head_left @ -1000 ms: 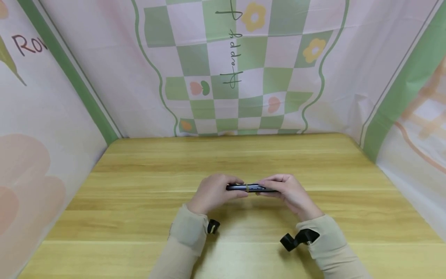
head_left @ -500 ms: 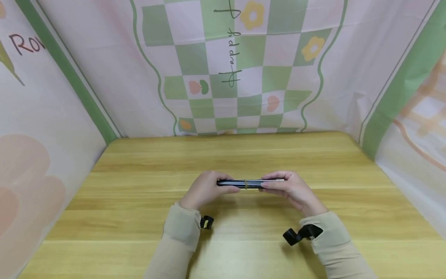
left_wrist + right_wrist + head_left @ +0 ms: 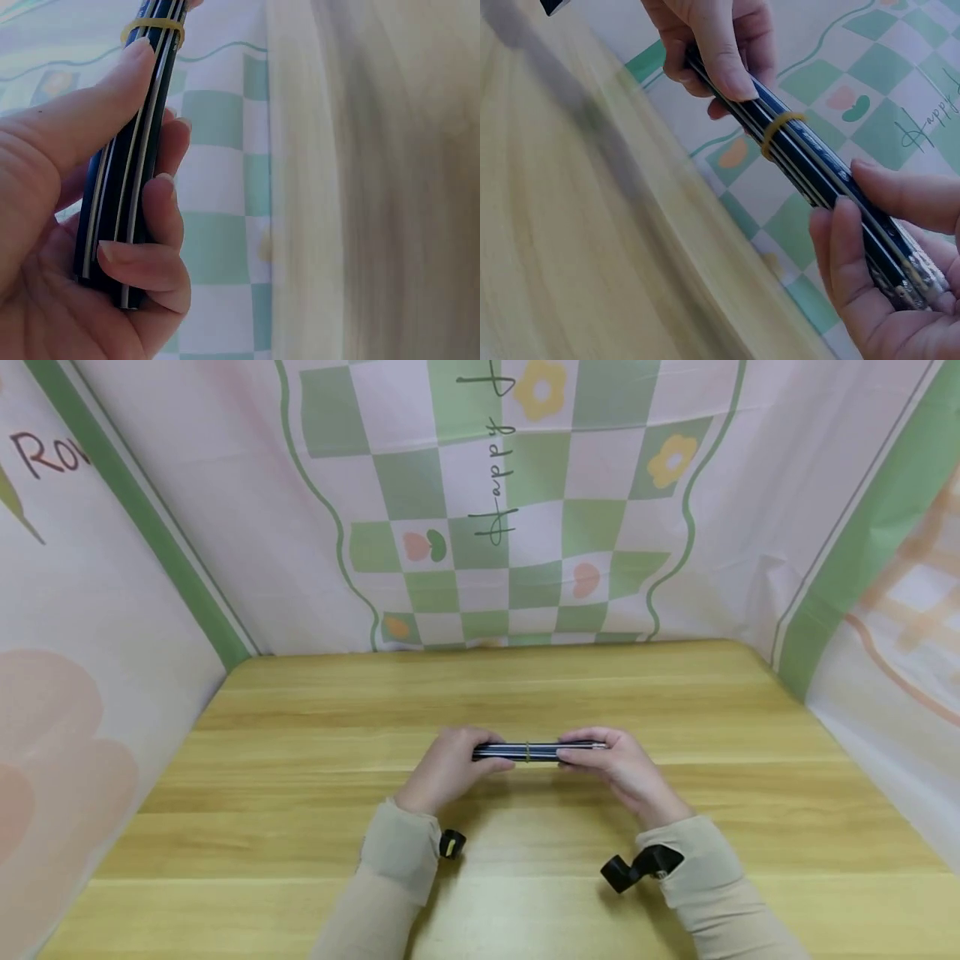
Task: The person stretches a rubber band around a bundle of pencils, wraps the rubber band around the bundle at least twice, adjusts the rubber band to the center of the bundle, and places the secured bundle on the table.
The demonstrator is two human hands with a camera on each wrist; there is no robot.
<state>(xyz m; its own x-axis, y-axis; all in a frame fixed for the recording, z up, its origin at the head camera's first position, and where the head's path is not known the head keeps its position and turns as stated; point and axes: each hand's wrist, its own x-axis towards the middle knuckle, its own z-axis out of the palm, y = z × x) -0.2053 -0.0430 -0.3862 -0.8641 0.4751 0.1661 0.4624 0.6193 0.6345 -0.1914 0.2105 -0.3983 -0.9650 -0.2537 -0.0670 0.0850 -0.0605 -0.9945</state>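
Observation:
A bundle of dark blue pencils [image 3: 517,752] with silver stripes is held level above the table, a yellow rubber band [image 3: 774,133] round its middle. The left hand [image 3: 447,768] grips one end; in the left wrist view its thumb lies along the pencils and the fingers [image 3: 146,264] curl round them. At the other end, where silvery tips show in the right wrist view, the right hand [image 3: 622,772] holds the bundle between thumb and fingers [image 3: 847,244]. The rubber band sits uncovered between the two hands.
A wood-grain table [image 3: 300,827] spreads beneath the hands. Behind it hangs a curtain [image 3: 480,589] with green checks, and printed cloth walls close off both sides. Black camera mounts [image 3: 641,867] stick out from the beige sleeves [image 3: 401,852] at the wrists.
The bundle has risen slightly and turned, showing more of its striped side. Left hand went left, then slightly back right; both hands still hold the bundle, and the right fingers have shifted on it.

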